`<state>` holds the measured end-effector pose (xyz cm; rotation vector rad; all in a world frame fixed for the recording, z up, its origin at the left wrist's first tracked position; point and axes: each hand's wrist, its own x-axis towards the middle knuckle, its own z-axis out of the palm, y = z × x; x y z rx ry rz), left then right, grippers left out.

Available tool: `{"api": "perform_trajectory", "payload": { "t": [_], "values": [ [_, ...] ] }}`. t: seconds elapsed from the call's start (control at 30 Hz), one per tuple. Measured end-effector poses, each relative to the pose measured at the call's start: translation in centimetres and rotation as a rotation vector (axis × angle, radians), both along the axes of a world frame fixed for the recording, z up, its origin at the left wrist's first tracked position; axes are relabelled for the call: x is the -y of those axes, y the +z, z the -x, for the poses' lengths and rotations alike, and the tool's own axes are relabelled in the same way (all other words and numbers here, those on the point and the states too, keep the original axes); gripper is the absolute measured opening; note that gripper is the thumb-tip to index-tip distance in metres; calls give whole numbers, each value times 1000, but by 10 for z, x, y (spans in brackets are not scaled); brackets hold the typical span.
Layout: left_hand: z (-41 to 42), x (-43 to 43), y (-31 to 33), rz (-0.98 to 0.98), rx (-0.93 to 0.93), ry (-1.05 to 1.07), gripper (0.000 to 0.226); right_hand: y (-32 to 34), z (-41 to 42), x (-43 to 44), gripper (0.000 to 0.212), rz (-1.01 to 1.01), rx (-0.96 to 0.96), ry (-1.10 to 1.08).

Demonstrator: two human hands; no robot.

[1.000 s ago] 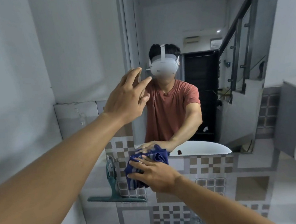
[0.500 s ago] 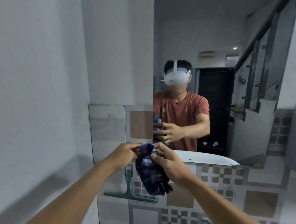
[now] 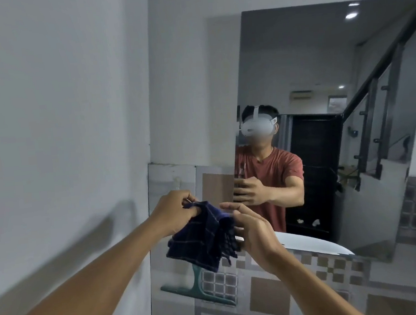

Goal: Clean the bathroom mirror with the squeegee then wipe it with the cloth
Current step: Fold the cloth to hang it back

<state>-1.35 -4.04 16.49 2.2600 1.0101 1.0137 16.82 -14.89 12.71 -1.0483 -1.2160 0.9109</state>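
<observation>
Apparently the squeegee step is finished: the green plastic squeegee point(image 3: 199, 286) is left against the tiled wall point(image 3: 268, 296). The dark blue checked cloth point(image 3: 204, 236) is pinched by the left hand point(image 3: 174, 215) and supported by the loosely curled right hand point(image 3: 253, 231); the wall mirror point(image 3: 321, 83) is not yet wiped.

Mirror point(image 3: 320, 70) face above hands seemingly clear; side wall point(image 3: 44, 109) crowds left.

The cloth point(image 3: 204, 236) is navy with thin pale checks; the squeegee point(image 3: 197, 285) teal; wall tiles point(image 3: 266, 296) grey-brown-white checkered.
</observation>
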Motion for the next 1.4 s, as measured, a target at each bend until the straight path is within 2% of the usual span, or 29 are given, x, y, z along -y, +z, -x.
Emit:
{"api": "perform_trajectory", "payload": {
  "t": [0.07,0.17,0.23,0.33,0.43,0.63,0.8,0.9,1.13,1.2,1.33,1.4],
  "values": [
    [2,-6,9,-55,-4,29,3,3,8,-5,26,-87,169,-52],
    [6,-14,23,-100,24,56,4,5,20,-23,49,-235,553,-200],
    [12,-21,30,-104,45,62,6,10,28,-38,52,-317,681,-320],
    [25,-34,40,-107,77,78,4,24,32,-56,46,-399,759,-420],
    [37,-49,52,-140,131,116,10,43,33,-76,41,-430,807,-417],
    [38,-75,73,-273,223,187,21,90,39,-120,40,-403,915,-427],
    [32,-84,78,-462,-50,333,8,106,45,-146,39,-312,1264,-505],
    [27,-93,70,-442,-124,353,12,104,49,-152,37,-270,1408,-501],
    [24,-105,56,-346,-209,297,25,106,47,-145,33,-207,1572,-454],
    [25,-101,56,-326,-250,300,30,104,48,-141,35,-161,1529,-395],
    [25,-94,54,-263,-305,308,28,98,45,-132,35,-116,1316,-301],
    [25,-94,50,-250,-304,317,26,95,43,-132,42,-123,1302,-292]
  ]
}}
